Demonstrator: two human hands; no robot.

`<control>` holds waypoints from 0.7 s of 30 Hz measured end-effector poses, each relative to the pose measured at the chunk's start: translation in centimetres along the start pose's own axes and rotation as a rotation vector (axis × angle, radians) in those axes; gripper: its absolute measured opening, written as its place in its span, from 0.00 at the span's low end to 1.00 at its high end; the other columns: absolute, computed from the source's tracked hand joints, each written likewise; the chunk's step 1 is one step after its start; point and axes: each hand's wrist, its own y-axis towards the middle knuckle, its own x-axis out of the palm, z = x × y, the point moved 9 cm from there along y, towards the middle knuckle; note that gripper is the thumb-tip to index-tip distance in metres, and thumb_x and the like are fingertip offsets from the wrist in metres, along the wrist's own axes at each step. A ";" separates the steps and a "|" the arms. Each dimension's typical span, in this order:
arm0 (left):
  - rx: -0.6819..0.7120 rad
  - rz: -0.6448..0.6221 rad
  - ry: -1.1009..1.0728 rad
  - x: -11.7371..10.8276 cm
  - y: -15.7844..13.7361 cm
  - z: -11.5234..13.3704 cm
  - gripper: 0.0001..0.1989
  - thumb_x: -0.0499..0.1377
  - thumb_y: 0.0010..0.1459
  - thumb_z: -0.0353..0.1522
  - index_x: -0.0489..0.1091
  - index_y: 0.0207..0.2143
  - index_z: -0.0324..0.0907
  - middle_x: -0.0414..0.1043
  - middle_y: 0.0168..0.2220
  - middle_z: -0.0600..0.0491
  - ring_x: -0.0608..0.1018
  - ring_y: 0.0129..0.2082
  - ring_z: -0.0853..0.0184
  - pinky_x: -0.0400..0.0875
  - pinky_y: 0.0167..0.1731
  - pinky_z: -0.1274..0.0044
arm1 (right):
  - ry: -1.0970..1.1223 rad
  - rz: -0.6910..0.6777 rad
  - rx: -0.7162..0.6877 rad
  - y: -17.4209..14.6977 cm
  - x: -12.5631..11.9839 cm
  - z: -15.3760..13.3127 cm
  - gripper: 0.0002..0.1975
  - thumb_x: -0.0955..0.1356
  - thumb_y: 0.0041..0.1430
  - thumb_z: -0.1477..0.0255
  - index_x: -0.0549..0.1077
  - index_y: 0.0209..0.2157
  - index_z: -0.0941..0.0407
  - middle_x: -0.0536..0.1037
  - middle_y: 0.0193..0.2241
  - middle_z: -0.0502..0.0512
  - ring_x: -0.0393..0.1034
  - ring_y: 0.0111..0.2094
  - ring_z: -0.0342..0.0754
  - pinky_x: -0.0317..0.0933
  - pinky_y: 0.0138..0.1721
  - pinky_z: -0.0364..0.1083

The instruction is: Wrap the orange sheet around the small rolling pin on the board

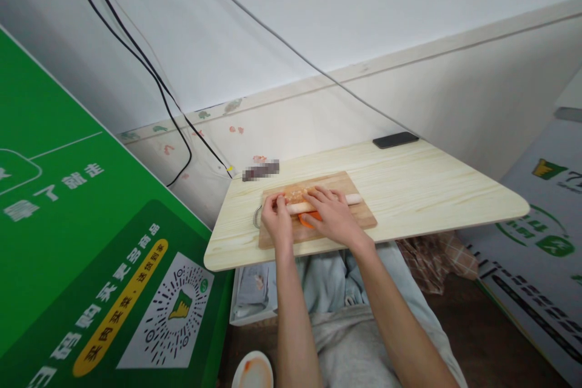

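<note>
A wooden cutting board (359,212) lies near the front edge of the table, with a pale wooden rolling pin (353,199) across it. My left hand (278,218) has its fingers curled at the pin's left end. Farther right, my right hand (335,213) is laid over the pin, its fingers reaching across to the far side and its thumb on the near side. Behind the pin is a flat, pale orange mass with whitish specks (295,194). A bright orange piece (309,220) shows on the near side, partly covered by my right thumb; its kind is unclear.
The pale wood-grain table (436,188) stands against the wall. A black phone (395,140) lies at its back edge, and a blurred-out dark object (260,170) at the back left. Cables (157,76) hang on the wall. Below left, a stained white bowl (253,371) sits low.
</note>
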 end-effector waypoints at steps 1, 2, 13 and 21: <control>0.003 0.000 0.001 0.0 0.0 0.0 0.10 0.61 0.64 0.38 0.79 0.36 0.43 0.81 0.34 0.51 0.82 0.36 0.61 0.77 0.45 0.69 | 0.001 -0.004 -0.004 0.0 0.1 -0.1 0.26 0.68 0.76 0.63 0.74 0.70 0.56 0.75 0.71 0.65 0.60 0.76 0.62 0.47 0.75 0.63; 0.008 -0.001 0.004 0.0 0.0 0.0 0.10 0.60 0.64 0.38 0.79 0.36 0.44 0.81 0.34 0.51 0.82 0.36 0.61 0.77 0.45 0.69 | 0.003 -0.012 -0.010 -0.1 0.1 -0.1 0.26 0.68 0.77 0.62 0.73 0.71 0.55 0.75 0.71 0.66 0.60 0.75 0.62 0.48 0.75 0.63; 0.018 -0.013 0.022 0.0 0.0 -0.2 0.11 0.60 0.65 0.39 0.79 0.37 0.44 0.81 0.35 0.51 0.82 0.36 0.61 0.77 0.46 0.69 | -0.003 -0.027 0.003 -0.4 -0.2 -0.2 0.25 0.68 0.77 0.63 0.75 0.70 0.54 0.77 0.69 0.65 0.65 0.71 0.62 0.49 0.73 0.64; 0.001 -0.008 0.007 0.1 0.1 -0.3 0.11 0.60 0.65 0.39 0.79 0.37 0.44 0.81 0.35 0.51 0.82 0.36 0.61 0.77 0.45 0.69 | 0.004 -0.082 0.008 -0.5 -0.3 0.0 0.26 0.67 0.78 0.60 0.74 0.70 0.56 0.79 0.65 0.67 0.69 0.66 0.63 0.54 0.69 0.62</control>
